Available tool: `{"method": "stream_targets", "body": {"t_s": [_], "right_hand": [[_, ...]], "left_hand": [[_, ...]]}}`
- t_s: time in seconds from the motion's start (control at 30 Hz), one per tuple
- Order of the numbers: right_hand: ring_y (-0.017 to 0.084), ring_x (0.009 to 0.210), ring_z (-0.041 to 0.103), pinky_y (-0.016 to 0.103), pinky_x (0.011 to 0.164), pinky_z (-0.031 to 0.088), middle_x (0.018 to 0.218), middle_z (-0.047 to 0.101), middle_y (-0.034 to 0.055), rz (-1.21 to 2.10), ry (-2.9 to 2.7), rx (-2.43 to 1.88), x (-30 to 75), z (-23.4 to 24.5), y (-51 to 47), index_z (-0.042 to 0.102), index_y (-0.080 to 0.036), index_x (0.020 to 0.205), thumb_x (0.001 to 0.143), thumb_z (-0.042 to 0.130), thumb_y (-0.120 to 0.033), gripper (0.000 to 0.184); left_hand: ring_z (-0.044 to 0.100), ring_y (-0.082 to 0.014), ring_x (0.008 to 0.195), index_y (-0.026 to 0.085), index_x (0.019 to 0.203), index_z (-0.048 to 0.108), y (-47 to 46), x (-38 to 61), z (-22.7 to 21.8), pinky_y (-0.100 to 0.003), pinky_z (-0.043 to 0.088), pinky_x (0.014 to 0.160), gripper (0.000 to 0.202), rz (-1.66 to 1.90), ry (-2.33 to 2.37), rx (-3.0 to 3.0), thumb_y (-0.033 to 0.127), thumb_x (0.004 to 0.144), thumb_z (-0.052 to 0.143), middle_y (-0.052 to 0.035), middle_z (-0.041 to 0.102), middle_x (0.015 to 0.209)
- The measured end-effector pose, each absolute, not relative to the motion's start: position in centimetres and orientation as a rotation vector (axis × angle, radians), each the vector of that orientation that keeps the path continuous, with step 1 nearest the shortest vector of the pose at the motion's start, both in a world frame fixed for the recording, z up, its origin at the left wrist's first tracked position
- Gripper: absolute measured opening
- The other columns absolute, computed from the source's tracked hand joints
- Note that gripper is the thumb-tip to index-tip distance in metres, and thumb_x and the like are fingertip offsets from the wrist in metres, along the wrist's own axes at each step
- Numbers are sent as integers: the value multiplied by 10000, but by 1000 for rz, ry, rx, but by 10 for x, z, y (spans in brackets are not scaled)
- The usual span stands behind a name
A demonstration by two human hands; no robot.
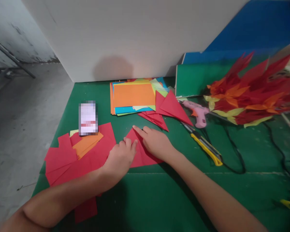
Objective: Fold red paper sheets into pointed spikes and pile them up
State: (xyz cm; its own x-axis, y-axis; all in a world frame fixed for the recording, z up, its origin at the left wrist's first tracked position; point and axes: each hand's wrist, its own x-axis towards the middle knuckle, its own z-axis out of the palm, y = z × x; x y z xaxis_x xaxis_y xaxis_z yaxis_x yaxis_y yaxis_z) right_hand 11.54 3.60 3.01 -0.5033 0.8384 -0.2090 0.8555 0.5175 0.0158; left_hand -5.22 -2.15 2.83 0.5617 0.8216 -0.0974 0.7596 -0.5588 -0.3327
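Note:
A sheet of red paper (145,156), folded to a point at its far end, lies on the green table between my hands. My left hand (119,159) is closed at the paper's left side, its fingers bent and pressed against it. Across from it, my right hand (157,141) holds the paper down. Its index finger reaches to the tip, and the other fingers are curled. My right thumb is hidden. Left of my left hand lie more red paper pieces (91,161), with small orange pieces (88,145) on top.
A phone (88,118) lies at the left. Farther back are stacked coloured sheets (134,95) and folded red triangles (175,108). A pink glue gun (198,112), a yellow utility knife (206,149) and a red-orange paper flame shape (253,93) are on the right. A white panel (145,38) stands behind.

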Motion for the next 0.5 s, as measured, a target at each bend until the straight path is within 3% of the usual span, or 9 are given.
{"method": "stream_targets", "body": {"t_s": [0.1,0.23,0.33,0.43,0.5], "right_hand": [[157,711,556,273,513,256,981,582,81,-127,2560,1456,116,30,36,279,-250,1462,934,318,-181,534],[142,669,512,256,504,207,960,549,65,-142,2590,1341,120,31,38,283,-393,1442,953,305,-200,525],[135,673,492,246,519,195,968,528,58,-160,2619,1249,121,32,38,276,-494,1411,962,293,-189,543],[131,664,472,244,535,205,976,524,58,-174,2613,1228,119,35,37,270,-524,1400,962,284,-175,560],[132,660,467,243,540,214,966,528,56,-188,2604,1245,118,36,36,276,-519,1400,962,286,-177,556]], "left_hand": [[588,-163,564,192,1370,455,-20,-52,29,-243,390,398,558,424,-1314,-2592,53,832,505,-87,607,897],[579,-150,537,146,1380,433,-16,-53,33,-241,348,367,622,491,-1254,-2660,-7,782,513,-75,591,869],[581,-151,541,104,1350,463,-16,-52,34,-242,353,375,577,509,-1250,-2686,-9,784,496,-82,594,854],[585,-158,568,69,1300,505,-16,-50,33,-250,393,409,508,496,-1254,-2697,-6,799,471,-92,602,857],[609,-188,680,51,1275,524,-16,-49,32,-271,463,500,470,424,-1232,-2677,13,809,476,-126,608,935]]}}
